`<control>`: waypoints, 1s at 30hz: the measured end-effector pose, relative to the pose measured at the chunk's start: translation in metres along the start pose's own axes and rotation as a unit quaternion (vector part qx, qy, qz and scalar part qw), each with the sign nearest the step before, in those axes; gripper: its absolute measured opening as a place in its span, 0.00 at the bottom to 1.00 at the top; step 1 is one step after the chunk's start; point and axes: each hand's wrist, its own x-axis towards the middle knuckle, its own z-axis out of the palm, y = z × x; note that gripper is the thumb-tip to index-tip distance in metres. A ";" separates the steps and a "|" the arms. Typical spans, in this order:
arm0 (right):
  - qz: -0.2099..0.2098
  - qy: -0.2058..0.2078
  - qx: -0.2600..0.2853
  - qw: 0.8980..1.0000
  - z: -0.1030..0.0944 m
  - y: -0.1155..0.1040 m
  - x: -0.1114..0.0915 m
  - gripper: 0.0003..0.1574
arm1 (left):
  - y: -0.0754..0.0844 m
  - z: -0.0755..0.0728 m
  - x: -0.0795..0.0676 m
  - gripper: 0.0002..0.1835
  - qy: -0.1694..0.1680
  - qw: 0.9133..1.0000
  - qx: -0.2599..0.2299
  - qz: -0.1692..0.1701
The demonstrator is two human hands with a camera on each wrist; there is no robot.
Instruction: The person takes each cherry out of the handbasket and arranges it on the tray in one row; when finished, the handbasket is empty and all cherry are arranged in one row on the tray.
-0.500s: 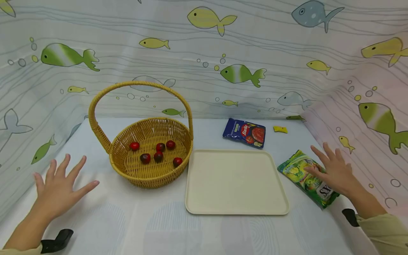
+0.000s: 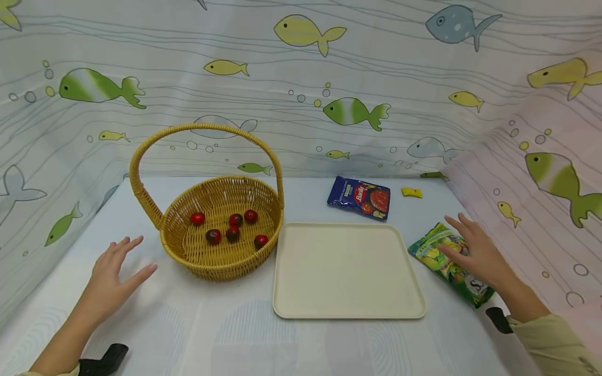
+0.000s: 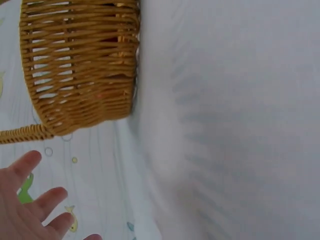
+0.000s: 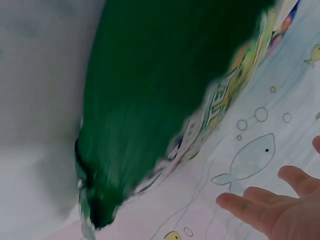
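Note:
My left hand (image 2: pixel 109 279) hovers over the white cloth at the left, fingers extended and thumb pointing toward the basket, holding nothing. Just beyond it is a woven wicker basket (image 2: pixel 221 274) with a tall arched handle, and several dark red cherries (image 2: pixel 213 236) lie in its bottom. Over a green snack packet (image 2: pixel 447 256) at the right is my right hand (image 2: pixel 479 256), its fingers spread loosely and nothing in its grasp. Seen close in the right wrist view, the packet's green side (image 4: pixel 150 100) fills much of the picture beside the fingers.
A cream rectangular tray (image 2: pixel 348 271) lies between basket and green packet. Behind it are a dark blue Barilla pouch (image 2: pixel 359 198) and a small yellow packet (image 2: pixel 412 192). A fish-print curtain (image 2: pixel 263 99) encloses the table at the back and sides.
My left hand has moved right, toward the basket, and turned so its fingers lie closer together. The right hand has shifted slightly left, its fingers less spread. Basket, tray and packets stay put.

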 end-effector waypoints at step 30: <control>-0.012 0.030 0.108 0.994 0.026 -0.042 0.019 0.43 | 0.031 0.033 0.015 0.41 -0.046 0.933 -0.342 -0.096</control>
